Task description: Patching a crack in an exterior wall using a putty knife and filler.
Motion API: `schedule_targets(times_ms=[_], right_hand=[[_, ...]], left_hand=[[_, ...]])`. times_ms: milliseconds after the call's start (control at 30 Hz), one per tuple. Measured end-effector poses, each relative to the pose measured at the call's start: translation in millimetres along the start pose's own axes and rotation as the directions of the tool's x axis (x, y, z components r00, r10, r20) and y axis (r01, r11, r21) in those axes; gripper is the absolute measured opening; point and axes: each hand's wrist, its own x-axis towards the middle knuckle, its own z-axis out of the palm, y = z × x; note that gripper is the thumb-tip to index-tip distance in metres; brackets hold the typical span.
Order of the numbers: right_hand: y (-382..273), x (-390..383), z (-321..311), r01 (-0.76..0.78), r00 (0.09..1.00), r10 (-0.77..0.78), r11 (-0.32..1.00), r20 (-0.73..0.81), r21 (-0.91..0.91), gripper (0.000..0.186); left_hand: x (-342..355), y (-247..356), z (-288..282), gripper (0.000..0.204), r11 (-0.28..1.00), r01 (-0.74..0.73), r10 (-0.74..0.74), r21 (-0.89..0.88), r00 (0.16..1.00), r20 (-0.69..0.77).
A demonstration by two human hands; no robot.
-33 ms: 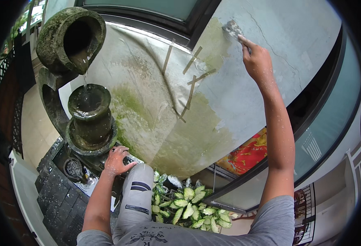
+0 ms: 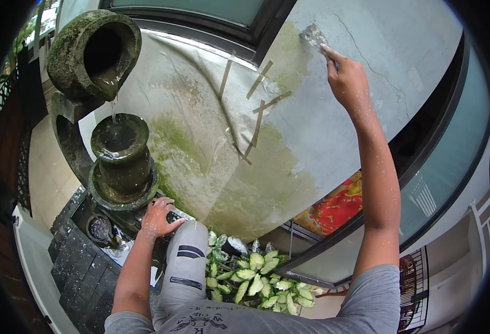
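Note:
My right hand (image 2: 347, 78) is raised to the wall, its fingers wrapped round the handle of a scraper (image 2: 314, 38). The flat blade, smeared with pale residue, meets the wall where a green-stained patch (image 2: 289, 55) borders the pale grey surface (image 2: 323, 128). Low on the left, my left hand (image 2: 158, 218) rests with fingers spread at the base of a stone fountain, next to my bent knee (image 2: 192, 236). Its fingertips are partly hidden behind the ledge. Beside it stands the fountain's lower pot (image 2: 119, 175), mossy and dark.
Water falls from a tilted stone jar (image 2: 69, 61) into the lower pot. Plastic sheeting (image 2: 184, 100) with strips of brown tape (image 2: 259, 125) covers part of the wall. A dark-framed window (image 2: 200, 28) is above, an open glass pane (image 2: 445, 145) at right. Leafy plants (image 2: 256, 273) grow below.
The scraper and my right hand have shifted very slightly up and to the left on the wall. My left hand stays by the fountain base.

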Motion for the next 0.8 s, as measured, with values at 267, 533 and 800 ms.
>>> schedule_targets(times_ms=[267,533,800], right_hand=[[7.0,5.4,9.4,0.008,1.000,-0.008,1.000,-0.016,-0.019,0.037],[11.4,9.3,3.8,0.001,1.000,-0.001,0.999,-0.008,-0.037,0.038],[21.9,16.0,-3.8,0.045,0.999,-0.046,0.997,-0.001,-0.066,0.037]], left_hand=[[2.2,6.1,-2.9,0.067,1.000,0.011,-0.012,0.010,1.000,0.027],[4.2,6.3,-4.3,0.064,1.000,0.022,-0.022,0.013,0.998,0.057],[10.0,5.0,1.0,0.063,1.000,0.011,-0.009,-0.029,0.997,0.072]])
